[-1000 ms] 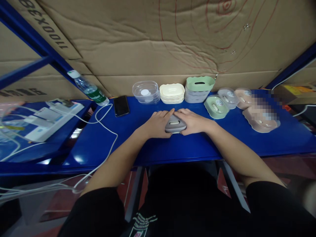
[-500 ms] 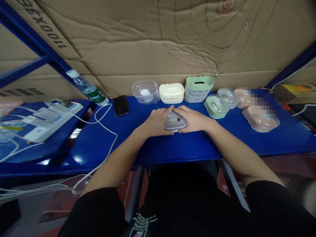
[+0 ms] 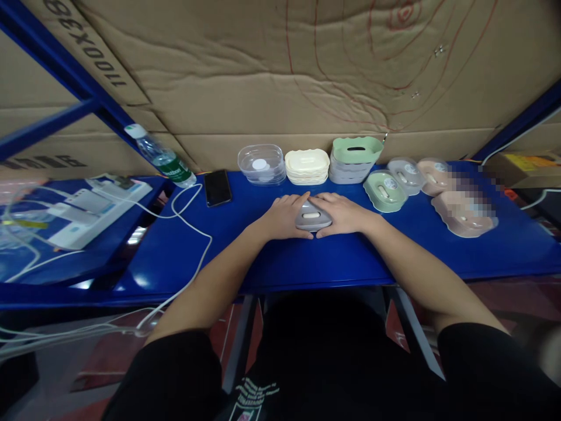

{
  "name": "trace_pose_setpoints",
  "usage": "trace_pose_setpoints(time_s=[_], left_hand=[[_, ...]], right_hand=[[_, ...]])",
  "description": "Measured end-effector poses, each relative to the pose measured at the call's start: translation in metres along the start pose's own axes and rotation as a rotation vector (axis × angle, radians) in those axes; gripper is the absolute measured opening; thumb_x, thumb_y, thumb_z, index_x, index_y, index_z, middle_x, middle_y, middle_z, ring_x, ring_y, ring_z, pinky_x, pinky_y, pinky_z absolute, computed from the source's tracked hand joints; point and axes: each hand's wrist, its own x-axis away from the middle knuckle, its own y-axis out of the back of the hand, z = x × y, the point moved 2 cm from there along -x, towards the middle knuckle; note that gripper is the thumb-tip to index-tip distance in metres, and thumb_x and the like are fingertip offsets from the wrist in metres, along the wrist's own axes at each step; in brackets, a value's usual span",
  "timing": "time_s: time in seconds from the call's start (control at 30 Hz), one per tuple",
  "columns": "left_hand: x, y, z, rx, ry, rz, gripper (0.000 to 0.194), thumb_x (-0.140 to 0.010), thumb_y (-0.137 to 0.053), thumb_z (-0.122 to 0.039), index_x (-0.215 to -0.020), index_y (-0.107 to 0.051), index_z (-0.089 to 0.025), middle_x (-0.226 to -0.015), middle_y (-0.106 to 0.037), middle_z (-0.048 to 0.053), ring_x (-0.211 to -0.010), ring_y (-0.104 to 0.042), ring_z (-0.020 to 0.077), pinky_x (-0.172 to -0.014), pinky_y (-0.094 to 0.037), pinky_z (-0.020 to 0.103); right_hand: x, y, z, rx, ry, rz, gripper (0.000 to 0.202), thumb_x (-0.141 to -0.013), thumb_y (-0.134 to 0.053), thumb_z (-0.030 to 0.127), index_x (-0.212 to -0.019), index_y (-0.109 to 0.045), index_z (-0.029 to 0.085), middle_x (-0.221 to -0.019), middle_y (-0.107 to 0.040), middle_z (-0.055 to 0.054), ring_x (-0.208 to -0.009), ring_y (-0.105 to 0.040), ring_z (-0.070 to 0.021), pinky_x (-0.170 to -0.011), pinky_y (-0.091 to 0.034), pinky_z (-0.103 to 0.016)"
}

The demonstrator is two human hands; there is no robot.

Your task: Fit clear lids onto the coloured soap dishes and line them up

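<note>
In front of me on the blue table (image 3: 302, 269), a grey soap box (image 3: 314, 223) sits between my two hands. My left hand (image 3: 284, 218) wraps its left side, with the thumb near the front edge. On the other side, my right hand (image 3: 339, 214) grips it with the fingers over the back. A cream patch fills the slot in the side facing me. The hands cover most of the rest. Just behind stand a stack of cream trays (image 3: 307, 166), clear lids (image 3: 262, 164), and stacked green and grey boxes (image 3: 356, 151).
Lidded soap boxes lie at the right: green (image 3: 385, 192), grey (image 3: 405, 175) and pink (image 3: 463, 216). At the left are a phone (image 3: 218, 187), a water bottle (image 3: 162, 156), a white cable (image 3: 205, 251) and a power strip (image 3: 100, 213). Cardboard (image 3: 228, 70) walls the back.
The slot in the grey box, dark before, now shows cream. Both hands keep their hold on the box. The whole view has shifted slightly.
</note>
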Motion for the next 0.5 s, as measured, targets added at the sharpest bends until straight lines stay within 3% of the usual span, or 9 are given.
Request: trace_pose_setpoints(time_s=[0.07, 0.17, 0.23, 0.3, 0.4, 0.5], left_hand=[[0.000, 0.002, 0.007, 0.042, -0.061, -0.049, 0.139, -0.072, -0.085, -0.089, -0.181, -0.034, -0.019, -0.174, -0.051, 0.025, -0.155, -0.050, 0.0527, -0.128, -0.041, 0.066], [0.001, 0.014, 0.028, 0.085, -0.078, -0.257, 0.098, -0.092, -0.072, -0.082, -0.170, -0.053, -0.027, -0.174, -0.053, 0.018, -0.158, -0.048, 0.0468, -0.132, -0.036, 0.065], [0.003, 0.026, 0.049, 0.085, 0.051, -0.500, 0.069, -0.103, -0.063, -0.071, -0.159, -0.064, -0.031, -0.172, -0.056, 0.015, -0.159, -0.047, 0.0443, -0.134, -0.033, 0.065], [0.005, 0.036, 0.072, 0.077, 0.205, -0.702, 0.060, -0.103, -0.067, -0.064, -0.153, -0.069, -0.031, -0.173, -0.055, 0.015, -0.162, -0.042, 0.0474, -0.134, -0.029, 0.068], [0.006, 0.039, 0.101, 0.067, 0.312, -0.774, 0.053, -0.101, -0.069, -0.054, -0.148, -0.072, -0.030, -0.177, -0.052, 0.015, -0.167, -0.033, 0.0517, -0.133, -0.022, 0.075], [0.003, 0.033, 0.121, 0.094, 0.362, -0.784, 0.037, -0.101, -0.066, -0.044, -0.132, -0.078, -0.028, -0.174, -0.055, 0.017, -0.165, -0.037, 0.0511, -0.131, -0.023, 0.078]], right_hand=[[0.000, -0.002, -0.002, -0.005, 0.003, -0.004, 0.123, -0.082, -0.088, 0.077, -0.179, -0.040, 0.019, -0.172, -0.053, -0.026, -0.148, -0.057, -0.0511, -0.123, -0.050, -0.069], [0.001, -0.006, -0.004, -0.015, 0.011, -0.020, 0.128, -0.084, -0.085, 0.081, -0.182, -0.034, 0.018, -0.179, -0.044, -0.028, -0.157, -0.050, -0.0534, -0.127, -0.046, -0.071], [0.001, -0.008, -0.005, -0.020, 0.009, -0.014, 0.128, -0.085, -0.084, 0.082, -0.183, -0.032, 0.016, -0.182, -0.040, -0.030, -0.161, -0.047, -0.0542, -0.129, -0.044, -0.072], [0.001, -0.009, -0.006, -0.024, 0.001, -0.002, 0.128, -0.087, -0.084, 0.080, -0.183, -0.031, 0.016, -0.183, -0.038, -0.030, -0.162, -0.046, -0.0543, -0.129, -0.043, -0.073], [0.001, -0.008, -0.005, -0.028, -0.009, 0.002, 0.126, -0.087, -0.085, 0.078, -0.184, -0.030, 0.018, -0.183, -0.039, -0.029, -0.162, -0.046, -0.0534, -0.130, -0.043, -0.072], [0.001, -0.007, -0.005, -0.021, -0.022, 0.012, 0.126, -0.087, -0.085, 0.078, -0.184, -0.031, 0.017, -0.183, -0.039, -0.029, -0.163, -0.046, -0.0529, -0.131, -0.043, -0.070]])
